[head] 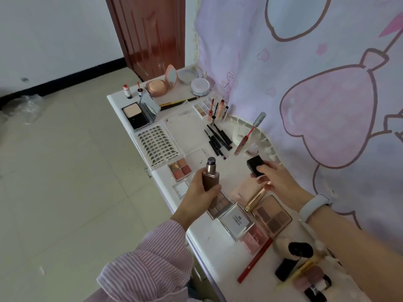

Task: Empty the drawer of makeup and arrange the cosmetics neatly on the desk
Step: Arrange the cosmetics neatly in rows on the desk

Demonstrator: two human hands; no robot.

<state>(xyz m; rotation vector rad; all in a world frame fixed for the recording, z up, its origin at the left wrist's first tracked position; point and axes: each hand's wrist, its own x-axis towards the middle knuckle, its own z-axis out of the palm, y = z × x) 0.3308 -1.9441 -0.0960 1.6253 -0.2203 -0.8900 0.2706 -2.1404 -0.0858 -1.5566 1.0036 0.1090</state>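
Cosmetics cover the white desk point(218, 247). Left hand point(197, 194) grips a square brown bottle point(210, 178) upright above the desk's left edge, its rounded metallic top bare. Right hand point(273, 178) pinches the boxy black cap point(256, 165) just beside it. A bare patch lies between them.

There is one view only, from a wide-angle camera worn on the person's head. It looks forward and steeply down along a white tabletop point(122, 101) that runs away from the lower right towards the upper left. Both hands sit close below the lens near the middle of the picture, the left hand point(199, 191) and the right hand point(275, 179), with the forearms entering from the bottom edge. A patterned curtain point(305, 83) fills the right side, tiled floor point(65, 171) the left, and a brown door point(150, 33) stands beyond the far end. Straight edges bow towards the borders.
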